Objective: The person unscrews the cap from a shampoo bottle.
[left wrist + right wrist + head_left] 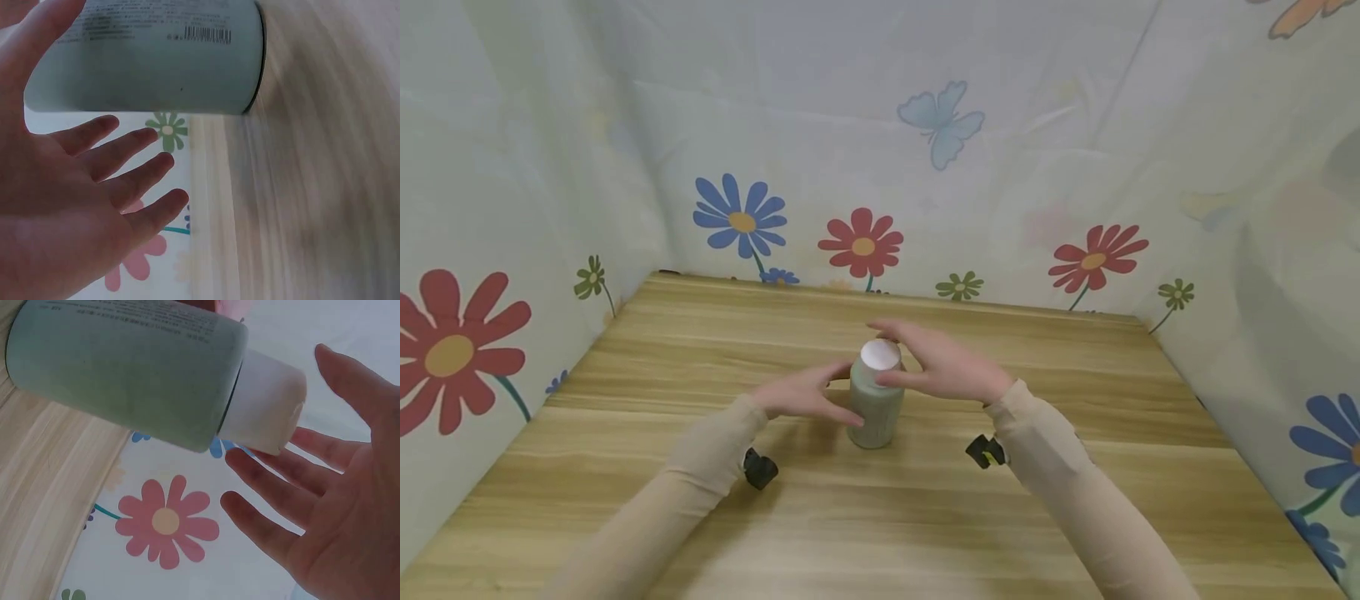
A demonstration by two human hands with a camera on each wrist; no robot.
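A pale green bottle (876, 417) with a white cap (880, 356) stands upright on the wooden table. My left hand (797, 393) is at the bottle's left side, thumb in front and fingers spread behind. In the left wrist view, a gap shows between the fingers of that hand (69, 200) and the bottle (150, 75), whose label carries small print and a barcode. Around the cap, on the right, my right hand (943, 364) is spread. The right wrist view shows its thumb (350, 378) apart from the cap (265, 403), with fingers beyond; whether any fingertip touches is unclear.
The wood-grain table (1037, 517) ends at a white cloth backdrop (820, 108) printed with flowers and butterflies. Similar cloth hangs along the left and right sides. Small black devices (760, 469) are strapped at both wrists.
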